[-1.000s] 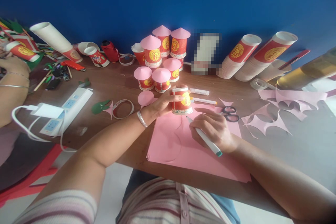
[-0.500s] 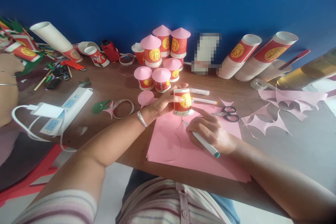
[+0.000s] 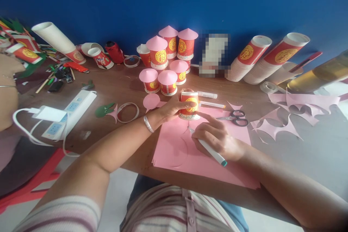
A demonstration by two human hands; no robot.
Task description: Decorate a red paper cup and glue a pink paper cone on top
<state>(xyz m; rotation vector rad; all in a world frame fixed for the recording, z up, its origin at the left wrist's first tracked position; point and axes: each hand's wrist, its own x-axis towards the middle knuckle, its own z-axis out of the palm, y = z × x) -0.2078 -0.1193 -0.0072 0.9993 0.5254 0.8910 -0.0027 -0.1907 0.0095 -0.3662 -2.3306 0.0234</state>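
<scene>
My left hand [image 3: 174, 107] is closed round a red paper cup [image 3: 189, 98] with a yellow emblem, its thumb across the front. The cup is upside down, and its white rim at the bottom bears a wavy green line. In my right hand [image 3: 213, 134] is a white marker [image 3: 213, 152] with a green end, its tip pointing up and left below the cup. The right index finger reaches out to the cup's lower right side. Beneath both hands lies a stack of pink paper [image 3: 174, 148] with a curved outline on the top sheet.
Several red cups with pink cone roofs [image 3: 168, 78] stand behind my hands. Scissors [image 3: 236, 117], markers [image 3: 212, 104] and pink scraps [image 3: 277, 127] lie to the right. Stacked paper cups [image 3: 282, 56] lean at the back right. A power strip [image 3: 70, 116] is on the left, near another person's arm [image 3: 9, 94].
The cup has turned slightly in my left hand, and the thumb now lies further across its front. My right hand with the marker has barely moved.
</scene>
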